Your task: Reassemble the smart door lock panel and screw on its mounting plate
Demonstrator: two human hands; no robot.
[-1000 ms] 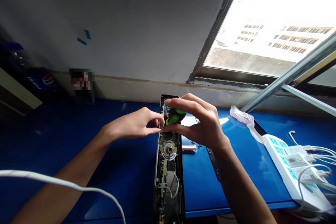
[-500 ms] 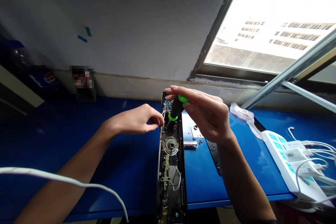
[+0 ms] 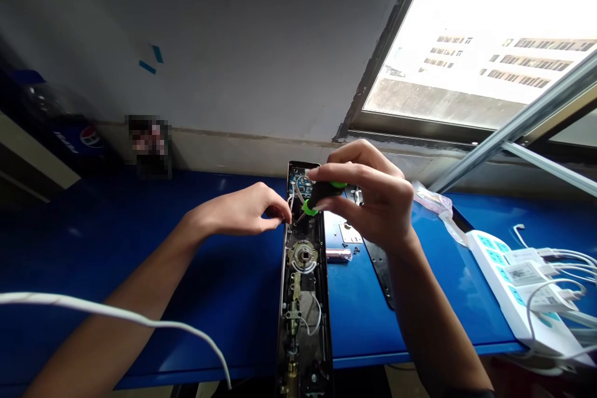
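Note:
A long, narrow, black electronic lock housing [image 3: 305,311] lies with its inside showing. A blue circuit board [image 3: 303,185] sits at its far end, and a round hub with a square hole [image 3: 305,256] lies nearer to me. My left hand [image 3: 261,210] is closed in a pinch at the housing's left edge, on a thin white wire [image 3: 292,200]. In my right hand [image 3: 373,196] is a screwdriver [image 3: 321,194] with a black and green handle. The tool leans to the right, its shaft pointing down into the housing near my left fingertips. Its exact tip is hard to see.
Right of the housing lie a metal plate [image 3: 349,233], loose black screws [image 3: 356,250], a wrapped cylinder [image 3: 339,255] and a black panel [image 3: 383,270]. A white power strip [image 3: 494,273] with plugged-in chargers stands far right. A white cable [image 3: 116,317] crosses my left forearm.
My right hand has shifted slightly right and its fingers have curled further around the handle. The screwdriver now leans more to the right. My left hand stays in place.

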